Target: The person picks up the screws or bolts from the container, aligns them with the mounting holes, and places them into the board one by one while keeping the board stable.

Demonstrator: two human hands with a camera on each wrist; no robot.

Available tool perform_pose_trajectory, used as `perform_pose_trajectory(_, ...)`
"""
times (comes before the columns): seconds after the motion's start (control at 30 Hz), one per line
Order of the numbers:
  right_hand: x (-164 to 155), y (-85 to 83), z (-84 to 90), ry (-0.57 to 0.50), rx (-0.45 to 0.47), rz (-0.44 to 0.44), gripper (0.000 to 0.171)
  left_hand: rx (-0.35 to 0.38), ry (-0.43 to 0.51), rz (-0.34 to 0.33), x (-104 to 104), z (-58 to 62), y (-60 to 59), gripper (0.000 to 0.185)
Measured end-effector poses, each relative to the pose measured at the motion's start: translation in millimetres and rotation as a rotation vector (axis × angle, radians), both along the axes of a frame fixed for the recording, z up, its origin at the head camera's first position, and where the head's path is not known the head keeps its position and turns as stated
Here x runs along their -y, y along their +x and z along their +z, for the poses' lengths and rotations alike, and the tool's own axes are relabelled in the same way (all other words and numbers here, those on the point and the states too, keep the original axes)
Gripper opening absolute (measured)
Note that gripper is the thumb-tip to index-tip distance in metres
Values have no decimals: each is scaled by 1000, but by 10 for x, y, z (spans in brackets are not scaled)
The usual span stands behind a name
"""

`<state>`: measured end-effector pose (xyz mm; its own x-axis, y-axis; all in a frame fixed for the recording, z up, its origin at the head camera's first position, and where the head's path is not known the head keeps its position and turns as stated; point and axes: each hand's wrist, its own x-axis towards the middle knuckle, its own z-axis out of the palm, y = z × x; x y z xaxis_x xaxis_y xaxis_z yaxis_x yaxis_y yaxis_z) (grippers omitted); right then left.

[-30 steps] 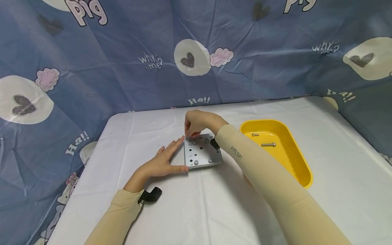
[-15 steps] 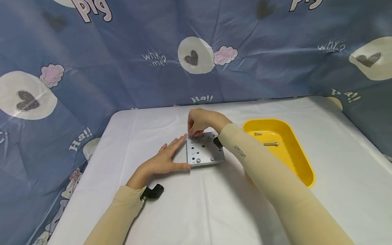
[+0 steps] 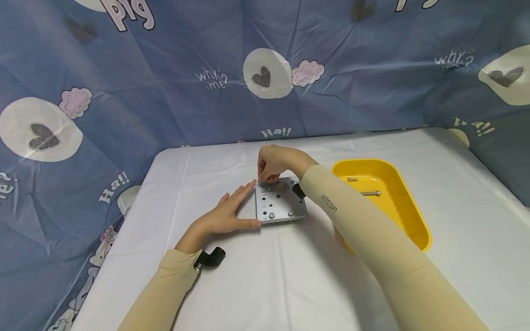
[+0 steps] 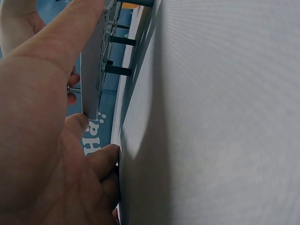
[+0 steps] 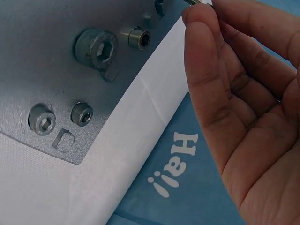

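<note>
A silver metal plate (image 3: 285, 204) with holes and several socket-head screws lies in the middle of the white table. Threaded screw ends (image 4: 118, 70) stick out beneath it in the left wrist view. My left hand (image 3: 225, 218) is spread along the plate's left side, index fingertip at the back corner and thumb tip at the front corner. Over the far left corner, my right hand (image 3: 276, 162) pinches a small screw between thumb and fingers. That screw's thread (image 5: 191, 2) shows at the top of the right wrist view; its lower part is cut off there.
A yellow tray (image 3: 397, 207) stands to the right, partly behind my right forearm. Inside are a short screw (image 3: 352, 179) and a longer screw (image 3: 371, 193). A blue printed cloth (image 3: 198, 115) hangs behind the table.
The whole head view has shifted slightly, so plate, hands and tray sit a little further right. Both hands keep about the same place against the plate.
</note>
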<state>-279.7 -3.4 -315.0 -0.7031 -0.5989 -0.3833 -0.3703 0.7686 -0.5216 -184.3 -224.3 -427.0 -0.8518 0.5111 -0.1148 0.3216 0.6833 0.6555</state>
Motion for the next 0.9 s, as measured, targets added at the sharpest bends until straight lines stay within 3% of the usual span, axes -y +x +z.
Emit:
perform_pose_trajectory(0.23, -13, -6, -20, 3, 4, -2, 7, 5, 13, -8, 7, -45, -22, 119)
perform_pose_trajectory(0.6, 4, 8, -13, 8, 0, 8, 7, 27, -11, 1, -20, 77, 30, 122)
perform_pose_trajectory(0.9, 20, 29, -6, 23, -31, 26, 7, 41, -28, 0, -27, 74, 20, 120)
